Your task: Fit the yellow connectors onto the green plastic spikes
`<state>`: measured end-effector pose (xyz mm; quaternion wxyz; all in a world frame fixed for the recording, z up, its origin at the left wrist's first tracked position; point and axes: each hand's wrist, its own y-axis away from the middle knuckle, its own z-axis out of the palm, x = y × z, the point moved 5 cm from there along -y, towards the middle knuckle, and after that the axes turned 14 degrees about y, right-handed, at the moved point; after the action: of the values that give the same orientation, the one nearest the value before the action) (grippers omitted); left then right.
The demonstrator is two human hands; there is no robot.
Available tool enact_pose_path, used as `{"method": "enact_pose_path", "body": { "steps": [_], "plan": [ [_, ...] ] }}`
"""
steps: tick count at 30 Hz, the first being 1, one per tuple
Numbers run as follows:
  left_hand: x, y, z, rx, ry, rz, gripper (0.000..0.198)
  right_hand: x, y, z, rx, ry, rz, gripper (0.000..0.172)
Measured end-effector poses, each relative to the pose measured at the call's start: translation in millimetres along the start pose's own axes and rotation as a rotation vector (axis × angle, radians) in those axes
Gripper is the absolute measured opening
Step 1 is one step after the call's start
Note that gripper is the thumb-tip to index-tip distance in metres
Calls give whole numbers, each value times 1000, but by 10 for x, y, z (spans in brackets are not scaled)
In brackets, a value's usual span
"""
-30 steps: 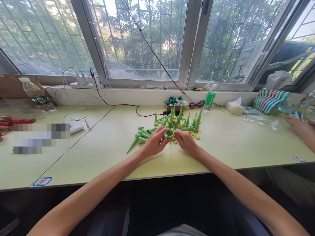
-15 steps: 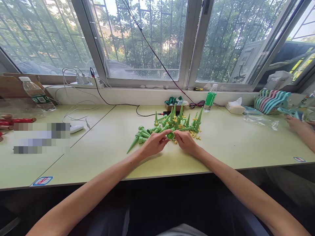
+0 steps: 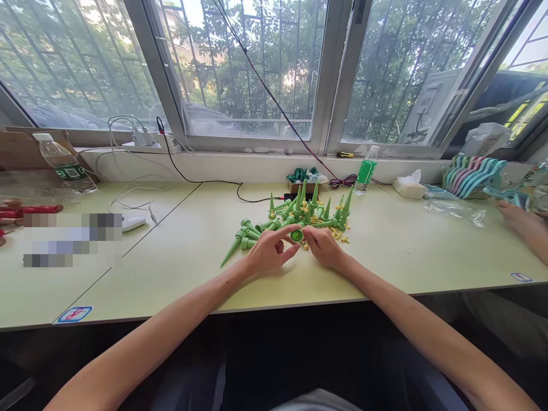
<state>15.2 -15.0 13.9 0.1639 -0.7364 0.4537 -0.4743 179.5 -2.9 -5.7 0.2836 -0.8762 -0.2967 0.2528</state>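
Pale yellow-green laminate covers the table [image 3: 180, 274]. Nearest the viewer, two bare forearms run up over its front edge toward the pile of green spikes [image 3: 309, 212], the landmark for everything else here. Just in front of the pile, the left hand [image 3: 266, 255] and the right hand [image 3: 326, 249] meet. Each has thumb and forefinger pinched shut on the same green round piece [image 3: 297, 234]. It seems to be the cap end of a spike seen end-on, though it is too small to say for sure.

Left of the pile, several loose spikes [image 3: 242, 240] lie on their sides, the longest pointing toward the table's front edge. At the pile's right foot, small yellow parts [image 3: 341, 235] are scattered. In the pile itself many spikes stand upright, tips up.

Far left of the pile sit a white mouse [image 3: 132, 223] and, beyond it, a clear water bottle [image 3: 64, 164]. Far right of the pile, another person's hand [image 3: 516, 219] rests near a stack of coloured hangers [image 3: 471, 174].

Just behind the pile is a small box [image 3: 305, 184]. Behind the pile and to its right, a green bottle [image 3: 365, 174] and a tissue pack [image 3: 409, 186] stand by the window sill.
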Motion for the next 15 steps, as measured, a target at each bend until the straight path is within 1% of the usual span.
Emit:
{"method": "enact_pose_path", "body": {
  "steps": [4,7,15],
  "plan": [
    [7,-7,-12,12,-1,17,37,-6,-1,-4,0,-10,1,42],
    [-10,-15,-15,10,16,-7,34,-13,-5,-4,1,-13,3,43],
    [-34,-12,-3,-29,98,-196,38,-13,-11,-6,13,-8,-1,45]
  ]
}}
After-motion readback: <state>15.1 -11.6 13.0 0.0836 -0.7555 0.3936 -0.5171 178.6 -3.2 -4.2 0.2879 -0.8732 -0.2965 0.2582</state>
